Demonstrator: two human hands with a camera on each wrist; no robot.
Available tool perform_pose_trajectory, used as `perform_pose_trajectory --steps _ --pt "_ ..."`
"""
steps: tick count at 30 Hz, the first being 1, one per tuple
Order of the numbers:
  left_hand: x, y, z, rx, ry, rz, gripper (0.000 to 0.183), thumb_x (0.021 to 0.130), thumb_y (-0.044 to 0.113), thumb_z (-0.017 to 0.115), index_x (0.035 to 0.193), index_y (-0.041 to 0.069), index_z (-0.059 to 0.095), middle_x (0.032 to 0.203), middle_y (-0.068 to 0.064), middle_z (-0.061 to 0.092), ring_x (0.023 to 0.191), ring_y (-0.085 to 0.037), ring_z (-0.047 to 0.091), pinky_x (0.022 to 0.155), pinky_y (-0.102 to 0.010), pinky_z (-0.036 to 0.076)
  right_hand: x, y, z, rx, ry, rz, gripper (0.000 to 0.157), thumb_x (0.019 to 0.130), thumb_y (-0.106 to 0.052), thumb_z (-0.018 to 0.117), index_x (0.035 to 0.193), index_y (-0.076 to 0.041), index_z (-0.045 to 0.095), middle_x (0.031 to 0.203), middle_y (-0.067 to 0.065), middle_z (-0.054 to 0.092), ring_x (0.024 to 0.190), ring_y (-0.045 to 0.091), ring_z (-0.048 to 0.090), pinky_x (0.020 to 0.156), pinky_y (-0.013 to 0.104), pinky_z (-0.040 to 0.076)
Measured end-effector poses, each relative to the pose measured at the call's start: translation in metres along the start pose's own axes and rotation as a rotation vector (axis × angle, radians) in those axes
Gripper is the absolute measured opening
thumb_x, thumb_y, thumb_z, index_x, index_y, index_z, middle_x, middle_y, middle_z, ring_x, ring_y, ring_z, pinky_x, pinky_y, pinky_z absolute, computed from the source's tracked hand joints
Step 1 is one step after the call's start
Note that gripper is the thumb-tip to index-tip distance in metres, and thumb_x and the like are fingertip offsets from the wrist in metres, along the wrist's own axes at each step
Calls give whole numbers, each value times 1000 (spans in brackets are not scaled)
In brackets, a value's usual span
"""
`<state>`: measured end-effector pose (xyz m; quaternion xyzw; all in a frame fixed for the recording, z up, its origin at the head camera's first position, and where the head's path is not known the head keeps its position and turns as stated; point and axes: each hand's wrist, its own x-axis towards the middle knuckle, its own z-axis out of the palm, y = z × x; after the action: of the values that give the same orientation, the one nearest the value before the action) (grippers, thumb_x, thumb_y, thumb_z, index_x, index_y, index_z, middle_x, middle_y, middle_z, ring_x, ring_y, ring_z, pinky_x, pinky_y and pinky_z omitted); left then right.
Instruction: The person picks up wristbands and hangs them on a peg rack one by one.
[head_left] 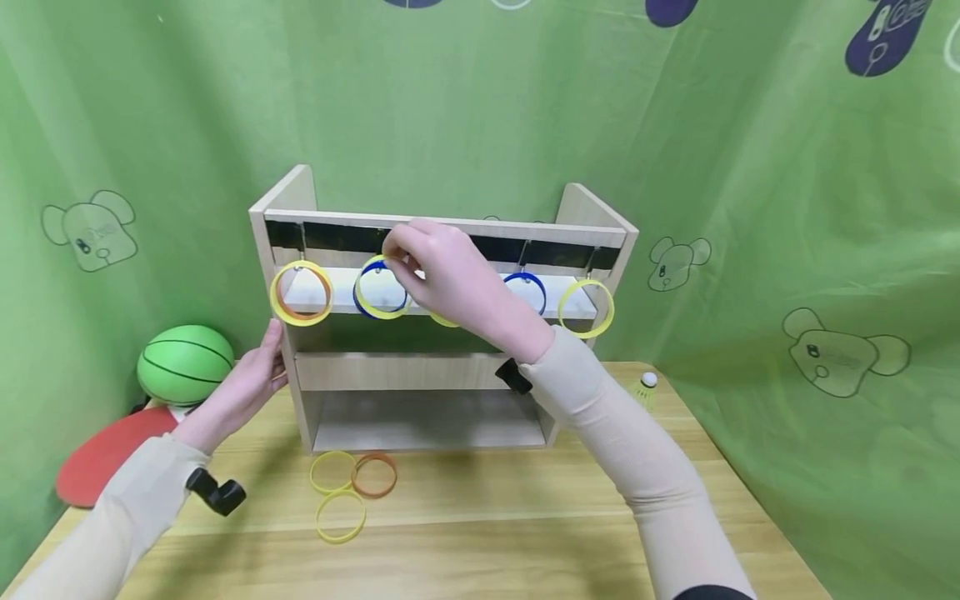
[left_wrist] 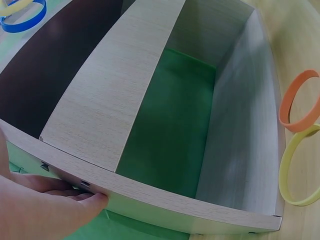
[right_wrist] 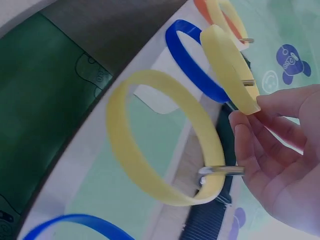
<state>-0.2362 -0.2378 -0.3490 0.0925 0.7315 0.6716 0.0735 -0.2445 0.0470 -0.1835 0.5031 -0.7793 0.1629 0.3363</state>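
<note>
My right hand (head_left: 457,275) pinches a yellow wristband (right_wrist: 225,65) by its edge between thumb and fingertips, at the second hook from the left. A blue wristband (right_wrist: 187,62) hangs behind it on the same hook. My left hand (head_left: 243,383) rests against the outer left side of the wooden rack (head_left: 397,371), its fingertips touching the side panel (left_wrist: 165,200). Another yellow wristband (right_wrist: 120,130) hangs on the middle hook, partly covered by the right hand in the head view. At the left end, a yellow wristband (head_left: 273,302) and an orange one share a hook.
On the right hooks hang a blue wristband (head_left: 534,282) and a yellow wristband (head_left: 610,312). Two yellow wristbands (head_left: 321,533) and an orange wristband (head_left: 392,477) lie before the rack. A green ball (head_left: 183,364), red paddle (head_left: 112,454) and shuttlecock (head_left: 647,383) flank it.
</note>
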Motion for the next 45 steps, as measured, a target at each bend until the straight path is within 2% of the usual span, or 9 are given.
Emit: perform_pose_trajectory --steps 8,14,22,25,29,33,37,41,45 --pt "0 -1 0 -9 -2 -1 93 99 67 14 156 -5 -3 163 -32 2 153 -45 5 127 -56 5 0 5 9 -12 -58 25 10 94 -2 59 88 -4 66 85 6 68 81 16 64 75 22 55" --pt "1 0 1 -18 0 1 94 99 67 14 156 -6 -2 162 -33 4 152 -45 8 127 -56 6 -6 2 5 -7 -42 56 8 95 -5 60 91 -5 68 87 6 69 82 17 65 75 22 57" --pt "2 1 -1 -2 -1 15 96 98 69 16 156 -6 -1 162 -34 5 152 -45 9 127 -56 9 -44 -14 7 70 11 22 3 92 -3 64 93 -1 66 87 8 70 77 15 65 71 17 57" --pt "2 1 -1 7 0 6 97 97 70 15 156 -6 -2 162 -33 4 153 -45 7 127 -56 7 -69 -23 25 103 2 13 2 91 -3 66 93 -2 67 86 6 70 76 13 65 69 11 55" --pt "1 1 0 -2 -6 4 96 98 69 15 156 -6 -4 162 -33 2 153 -46 4 127 -57 4 -104 -33 61 132 -83 51 4 90 -7 69 93 -4 68 86 4 70 75 11 66 69 9 55" --pt "0 3 1 -7 -8 5 95 99 68 14 156 -5 -5 163 -32 1 153 -45 3 127 -57 4 -136 -35 104 173 -199 138 3 90 -8 69 90 -5 69 83 4 71 73 10 66 66 6 53" --pt "0 4 0 6 -4 0 96 98 69 14 156 -5 -5 163 -32 1 153 -45 4 127 -57 4 -164 -32 143 255 -323 251 4 90 -4 66 87 -5 68 82 6 72 73 13 69 64 10 56" --pt "1 2 0 14 0 -3 97 97 70 13 156 -6 -5 163 -32 0 153 -45 3 127 -57 4 -183 -26 171 301 -432 364 5 89 -3 66 88 -5 70 83 6 73 71 9 66 63 9 54" --pt "1 2 1 -8 -5 0 97 98 69 15 155 -6 -6 163 -32 -2 153 -45 1 127 -57 3 -191 -25 185 295 -496 437 6 88 -2 66 89 -6 71 82 5 73 64 0 58 58 4 47"
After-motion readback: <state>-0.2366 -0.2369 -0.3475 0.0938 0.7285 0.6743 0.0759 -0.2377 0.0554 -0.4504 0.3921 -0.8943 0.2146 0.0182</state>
